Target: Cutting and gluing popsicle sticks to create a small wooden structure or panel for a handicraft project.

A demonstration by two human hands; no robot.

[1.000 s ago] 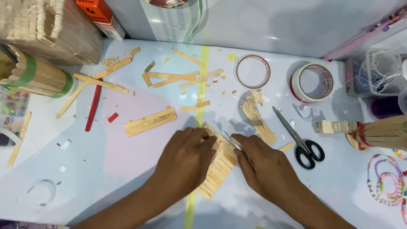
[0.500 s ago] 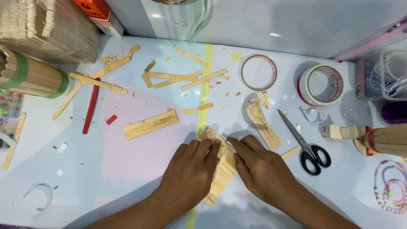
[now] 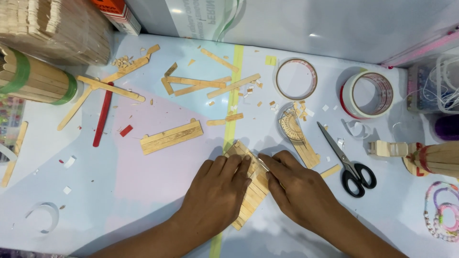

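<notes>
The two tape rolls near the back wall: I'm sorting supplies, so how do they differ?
The left tape roll is a thin ring with a brownish rim, lying flat, while the right tape roll is thicker and taller, with a white body and a red rim. The left one lies closer to the yellow stripe; the right one sits nearer the scissors. Both are round, hollow and untouched by either hand.

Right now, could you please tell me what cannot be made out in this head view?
- Middle of the stick panel: covered by the left hand and right hand.
- Whatever the fingertips pinch on the panel: too small to tell.
- Stick bundle: cut off by the left edge.
- Bead bracelets: cut off by the right edge.
</notes>
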